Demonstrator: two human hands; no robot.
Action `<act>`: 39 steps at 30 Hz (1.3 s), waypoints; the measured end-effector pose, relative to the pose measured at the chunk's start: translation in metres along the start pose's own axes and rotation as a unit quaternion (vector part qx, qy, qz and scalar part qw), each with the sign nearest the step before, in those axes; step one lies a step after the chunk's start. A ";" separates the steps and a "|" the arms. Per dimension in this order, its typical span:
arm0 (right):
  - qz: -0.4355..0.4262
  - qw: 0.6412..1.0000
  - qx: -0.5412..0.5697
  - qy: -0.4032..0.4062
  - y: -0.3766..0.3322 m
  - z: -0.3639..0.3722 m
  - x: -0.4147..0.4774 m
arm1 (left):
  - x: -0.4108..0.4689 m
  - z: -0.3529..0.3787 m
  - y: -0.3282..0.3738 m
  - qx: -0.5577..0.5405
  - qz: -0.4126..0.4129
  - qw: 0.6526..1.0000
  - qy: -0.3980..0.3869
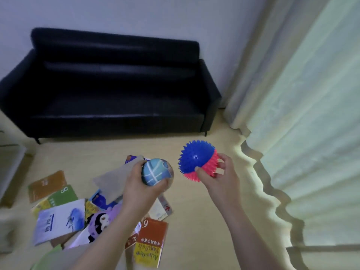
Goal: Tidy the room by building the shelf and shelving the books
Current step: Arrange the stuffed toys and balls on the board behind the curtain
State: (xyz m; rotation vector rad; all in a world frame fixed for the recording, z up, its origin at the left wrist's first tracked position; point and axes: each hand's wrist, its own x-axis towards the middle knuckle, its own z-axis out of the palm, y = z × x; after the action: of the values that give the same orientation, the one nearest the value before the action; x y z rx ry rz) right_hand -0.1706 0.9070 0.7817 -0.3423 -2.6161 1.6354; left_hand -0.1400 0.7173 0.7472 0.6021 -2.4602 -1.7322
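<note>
Books (60,221) lie scattered on the floor (194,221) at lower left, overlapping in a loose heap, covers up and turned every way. A grey cloth (112,182) rests on the far side of the heap. A red book (151,242) lies at its right edge. Behind them a black sofa (116,84) stands against the wall. Above the heap the left hand (140,190) grips a smooth blue ball (155,173), fingers and thumb curled round it. Just to the right, apart from it, the right hand (220,177) holds a spiky ball (194,158), half blue and half pink, with the thumb on the front and the fingers spread behind. A pale curtain (302,114) hangs to the floor at right.
</note>
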 end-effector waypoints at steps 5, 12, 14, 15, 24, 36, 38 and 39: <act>0.013 0.995 0.033 0.093 -0.001 -0.080 -0.040 | -0.037 0.038 0.055 -0.017 0.065 0.995 -0.076; 0.042 0.968 0.058 0.242 0.026 -0.209 -0.156 | -0.160 0.103 0.110 -0.035 0.143 0.965 -0.217; 0.049 0.955 0.061 0.284 0.039 -0.241 -0.200 | -0.206 0.118 0.117 -0.040 0.167 0.954 -0.244; 0.053 0.948 0.063 0.307 0.047 -0.255 -0.223 | -0.229 0.124 0.119 -0.047 0.178 0.947 -0.263; 0.115 0.860 0.060 0.493 0.108 -0.384 -0.492 | -0.488 0.166 0.120 -0.050 0.237 0.854 -0.461; 0.155 0.681 0.073 0.712 0.164 -0.458 -0.774 | -0.767 0.221 0.106 -0.015 0.309 0.680 -0.665; 0.169 0.646 0.076 0.740 0.175 -0.466 -0.808 | -0.807 0.232 0.100 -0.007 0.320 0.645 -0.694; 0.175 0.632 0.075 0.751 0.181 -0.471 -0.822 | -0.825 0.239 0.096 -0.001 0.325 0.631 -0.705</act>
State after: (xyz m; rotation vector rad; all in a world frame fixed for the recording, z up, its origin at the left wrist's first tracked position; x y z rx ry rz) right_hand 0.7307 1.2298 0.8994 -1.4407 -1.0836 0.7471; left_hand 0.5259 1.2503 0.8831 -2.2157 -2.4673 -2.0036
